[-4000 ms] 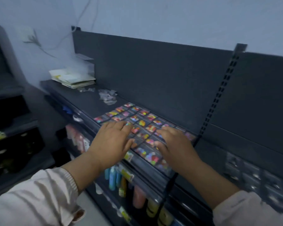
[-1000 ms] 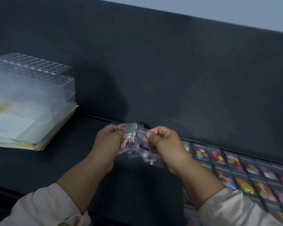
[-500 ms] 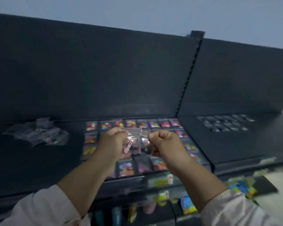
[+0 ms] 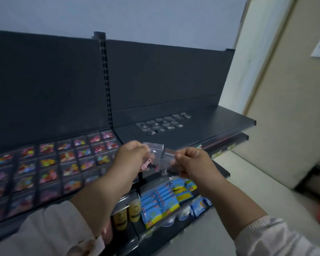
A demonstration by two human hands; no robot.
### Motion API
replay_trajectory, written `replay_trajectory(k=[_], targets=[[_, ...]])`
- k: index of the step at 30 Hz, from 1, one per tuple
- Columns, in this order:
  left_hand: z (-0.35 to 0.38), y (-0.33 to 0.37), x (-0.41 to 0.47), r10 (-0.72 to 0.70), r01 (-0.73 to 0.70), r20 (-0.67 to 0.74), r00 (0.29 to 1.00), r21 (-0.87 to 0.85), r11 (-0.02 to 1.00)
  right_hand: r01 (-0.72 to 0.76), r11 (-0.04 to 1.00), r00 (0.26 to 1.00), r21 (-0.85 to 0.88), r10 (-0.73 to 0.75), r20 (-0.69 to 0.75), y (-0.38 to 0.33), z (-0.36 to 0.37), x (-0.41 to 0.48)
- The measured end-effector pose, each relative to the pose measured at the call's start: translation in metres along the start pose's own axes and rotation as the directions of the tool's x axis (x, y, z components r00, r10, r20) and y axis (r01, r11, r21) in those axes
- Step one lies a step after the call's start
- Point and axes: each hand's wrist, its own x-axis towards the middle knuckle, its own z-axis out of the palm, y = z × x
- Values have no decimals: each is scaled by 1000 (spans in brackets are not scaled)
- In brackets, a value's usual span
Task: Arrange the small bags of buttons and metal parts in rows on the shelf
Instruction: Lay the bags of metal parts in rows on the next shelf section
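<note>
so i'm looking at the dark shelf. its left section is covered in rows of colourful button bags, and the right section has a small block of metal-part bags near the back. my left hand and right hand are up in front of the shelf edge, fingers curled, pinching clear bags between them. a pink zipper pull shows by the left one.

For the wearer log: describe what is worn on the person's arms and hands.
Pale pinkish-white sleeves: the left sleeve and right sleeve end mid-forearm, the right with a ribbed cuff. The left hand and right hand are bare: no gloves, rings or watch show.
</note>
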Motion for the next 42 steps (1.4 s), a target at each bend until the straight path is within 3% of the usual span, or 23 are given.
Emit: replay_trajectory(k=[10,22,30,39,42], targets=[[100,-12,90,18,-27,122,992,73,997,-29,999,984,-16,26,-174,22,-91,65],[181,0,241,0,-13,122,992,111,994,-31,991,981,-127,5,-196,13,-153,227],[218,-13,301,42,-51,50,998,196,979,-53,984,996,-170,39,-86,28,-182,325],[279,-33,378,14,37,-202,979,246,969,-72,985,977,-159,101,188,49,-218,452],[299,-41,399,33,65,-274,961,343,937,-79,977,947,-198,135,290,60,-226,487]])
